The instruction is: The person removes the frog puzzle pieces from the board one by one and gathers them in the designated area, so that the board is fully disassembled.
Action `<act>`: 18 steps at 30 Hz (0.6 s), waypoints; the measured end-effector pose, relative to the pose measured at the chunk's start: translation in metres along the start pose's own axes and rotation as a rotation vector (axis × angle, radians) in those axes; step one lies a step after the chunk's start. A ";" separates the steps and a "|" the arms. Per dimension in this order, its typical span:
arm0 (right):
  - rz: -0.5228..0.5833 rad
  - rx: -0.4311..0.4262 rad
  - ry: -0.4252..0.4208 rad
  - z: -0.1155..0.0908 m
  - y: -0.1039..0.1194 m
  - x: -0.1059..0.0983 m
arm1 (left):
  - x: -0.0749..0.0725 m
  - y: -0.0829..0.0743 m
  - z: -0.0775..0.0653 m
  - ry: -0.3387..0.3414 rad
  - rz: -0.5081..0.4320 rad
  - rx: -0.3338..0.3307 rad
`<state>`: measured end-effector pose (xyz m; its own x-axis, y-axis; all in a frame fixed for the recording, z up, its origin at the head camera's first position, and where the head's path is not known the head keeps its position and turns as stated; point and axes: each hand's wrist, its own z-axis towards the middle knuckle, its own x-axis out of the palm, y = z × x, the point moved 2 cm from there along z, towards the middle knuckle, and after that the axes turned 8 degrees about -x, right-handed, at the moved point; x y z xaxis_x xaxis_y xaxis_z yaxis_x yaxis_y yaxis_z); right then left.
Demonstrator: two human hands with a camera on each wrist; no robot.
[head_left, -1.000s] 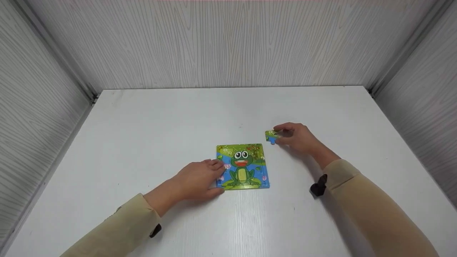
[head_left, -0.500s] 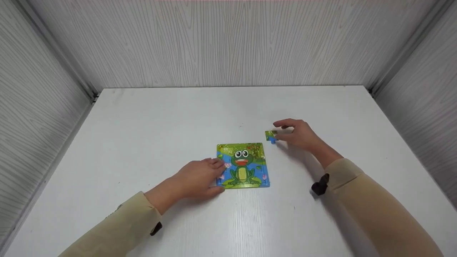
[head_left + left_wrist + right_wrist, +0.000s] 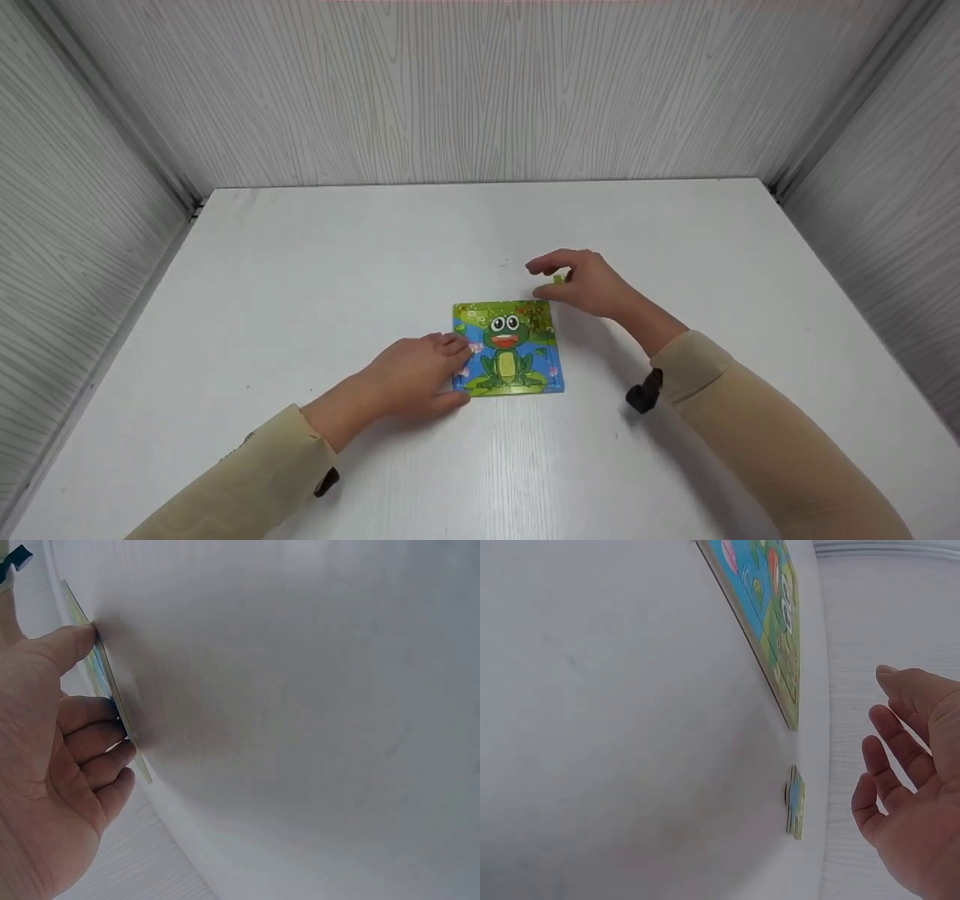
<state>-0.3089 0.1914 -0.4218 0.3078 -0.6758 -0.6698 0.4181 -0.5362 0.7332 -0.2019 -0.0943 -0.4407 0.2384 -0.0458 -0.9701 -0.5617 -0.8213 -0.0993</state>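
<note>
A square frog puzzle in green and blue lies flat on the white table. On its left edge rests my left hand, thumb near the front corner and apart from the fingers. In the left wrist view, the thumb and fingertips touch the rim. Over the puzzle's far right corner hovers my right hand, thumb and fingers spread with nothing between them. A small loose puzzle piece lies on the table beyond that corner. From the head, the right hand hides most of that piece, leaving a green bit visible.
A white table carries everything. Pale wood-grain panels stand at the back and on both sides. Black straps hang below the sleeves at the wrists.
My right hand has moved left from beside the loose piece, its fingers spread wider, and now covers most of the piece. The left hand has stayed on the puzzle.
</note>
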 end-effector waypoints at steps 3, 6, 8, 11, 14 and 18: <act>0.005 -0.011 0.015 0.004 0.005 0.009 | 0.000 0.000 0.000 -0.002 -0.006 -0.001; 0.002 -0.019 0.039 0.007 0.009 0.018 | 0.000 0.000 -0.001 0.001 -0.013 -0.007; 0.002 -0.023 0.057 0.009 0.010 0.024 | 0.000 0.000 -0.001 0.002 -0.015 -0.011; 0.011 -0.021 0.080 0.012 0.008 0.033 | 0.001 0.000 -0.001 -0.001 -0.021 -0.015; 0.024 -0.010 0.108 0.012 0.006 0.039 | 0.001 0.001 -0.001 -0.016 -0.021 0.000; 0.056 0.024 0.136 0.012 0.001 0.047 | 0.002 0.002 -0.001 -0.033 -0.018 0.019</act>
<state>-0.3042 0.1536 -0.4510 0.4440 -0.6311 -0.6361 0.3767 -0.5126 0.7716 -0.2017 -0.0964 -0.4428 0.2230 -0.0122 -0.9748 -0.5728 -0.8108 -0.1208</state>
